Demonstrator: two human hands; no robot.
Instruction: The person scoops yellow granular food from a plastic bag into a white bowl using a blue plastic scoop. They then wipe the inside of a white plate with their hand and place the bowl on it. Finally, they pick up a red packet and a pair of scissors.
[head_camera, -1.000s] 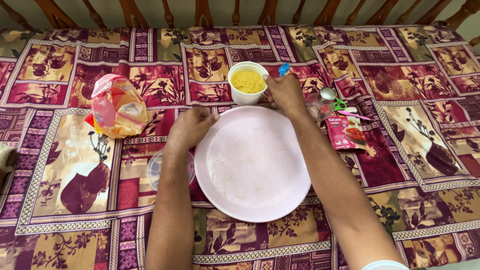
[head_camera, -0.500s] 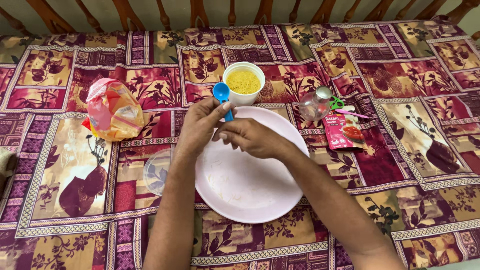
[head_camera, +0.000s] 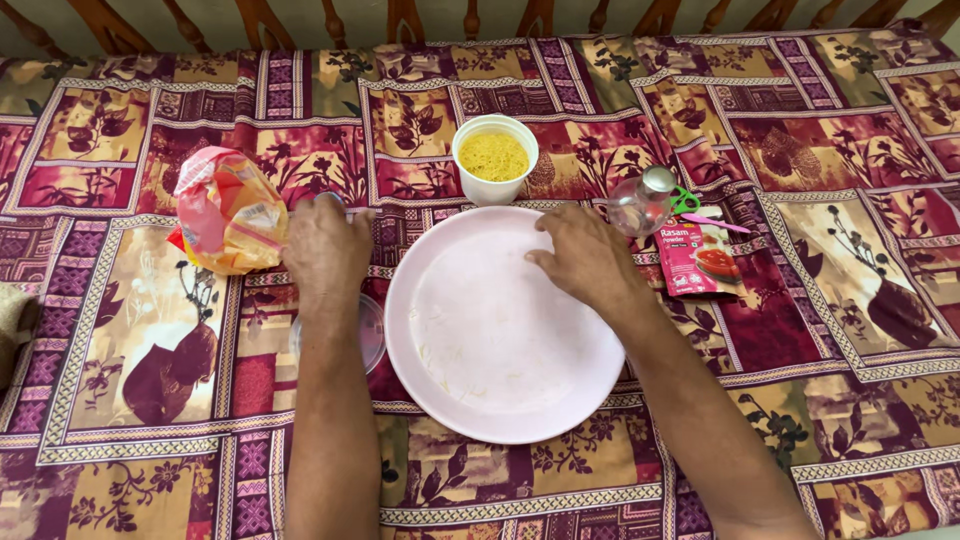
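Pink plate (head_camera: 500, 330), centre frame on patterned tabletop (head_camera: 130, 330): right hand (head_camera: 590, 262) flat, fingers spread on its upper-right rim, steadying it; left hand (head_camera: 325, 250) left of plate, curled, grasp undeterminable; noodle cup (head_camera: 494, 158) above.

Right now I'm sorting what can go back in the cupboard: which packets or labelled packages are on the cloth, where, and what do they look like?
Sachet: small flat red pouch with a picture of a red dish, lying right of the pink plate, beside the right hand.
Plastic bag: crumpled, orange, pink and yellow with a pale label patch, left of the left hand, near the cloth's left side.
No signs or screens.
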